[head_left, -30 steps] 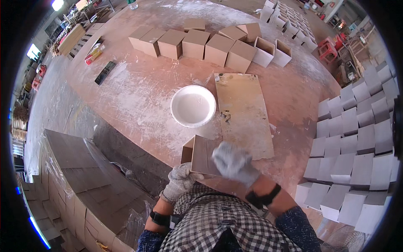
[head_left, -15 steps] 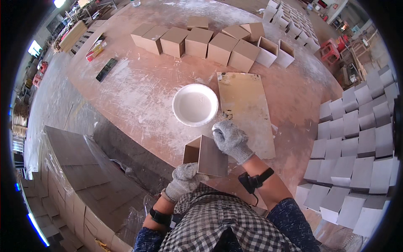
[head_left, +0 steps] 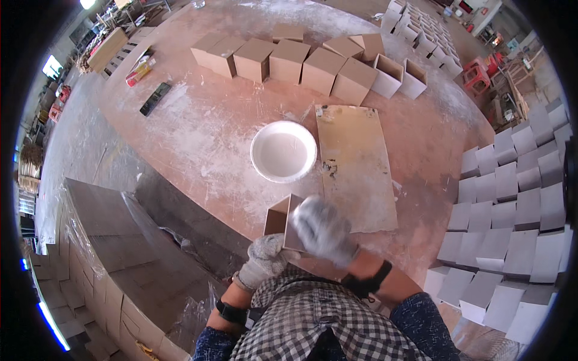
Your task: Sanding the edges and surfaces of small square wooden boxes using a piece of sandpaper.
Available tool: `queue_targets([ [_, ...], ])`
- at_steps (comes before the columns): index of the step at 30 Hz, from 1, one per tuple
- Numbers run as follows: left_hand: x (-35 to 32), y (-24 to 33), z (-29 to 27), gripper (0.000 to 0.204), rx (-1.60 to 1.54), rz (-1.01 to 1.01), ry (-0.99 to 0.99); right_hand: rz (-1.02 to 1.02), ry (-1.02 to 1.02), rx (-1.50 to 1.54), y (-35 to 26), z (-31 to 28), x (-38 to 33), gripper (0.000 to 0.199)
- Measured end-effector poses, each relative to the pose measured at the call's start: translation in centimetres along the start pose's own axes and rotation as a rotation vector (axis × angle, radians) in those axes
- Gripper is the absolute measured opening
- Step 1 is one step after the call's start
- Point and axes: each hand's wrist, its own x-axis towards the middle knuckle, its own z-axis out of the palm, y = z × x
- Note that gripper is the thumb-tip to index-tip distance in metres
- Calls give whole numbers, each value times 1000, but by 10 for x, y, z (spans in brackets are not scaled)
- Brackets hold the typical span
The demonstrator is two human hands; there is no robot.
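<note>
Black-and-white checked cloth [head_left: 307,313] covers the body of the person at the lower edge, and dark blue sleeves [head_left: 421,325] show at its two sides. The left hand [head_left: 264,259], in a grey glove, is clamped on the lower edge of a brown box [head_left: 277,218], close to its open end, which faces to the left. This box is held just in front of the body. The right hand [head_left: 324,230], also gloved, is over the outer face of the box; it is blurred, so I cannot tell whether its fingers pinch something.

On the left is a large stack of brown boxes [head_left: 114,240], and on the right many grey-and-white boxes [head_left: 506,210] are piled. Beyond the held box, a white bowl [head_left: 283,180] with pale contents stands on the reddish table [head_left: 198,150]. Just beside it, to the right, a yellowish board [head_left: 355,168] lies flat. Farther to the left lies a dark phone [head_left: 156,99], and beyond it a red-and-yellow packet [head_left: 140,72]. Across the far part stands a row of brown boxes [head_left: 253,57], with two open pale boxes [head_left: 388,72] at its right end. Red stools [head_left: 475,75] are in the background.
</note>
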Motion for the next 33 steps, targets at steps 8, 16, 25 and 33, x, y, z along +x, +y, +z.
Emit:
queue_targets([
  [8,4,7,0,28,150,85,-102,262,111,35,14,12,16,9],
  [16,1,-5,15,30,-518,-170,109,-236,35,240,-13,3,9,7],
  [25,3,2,16,27,208,109,-100,62,54,329,2,21,20,8],
  [33,-4,-9,4,28,225,11,12,423,-145,1499,-53,-49,-34,20],
])
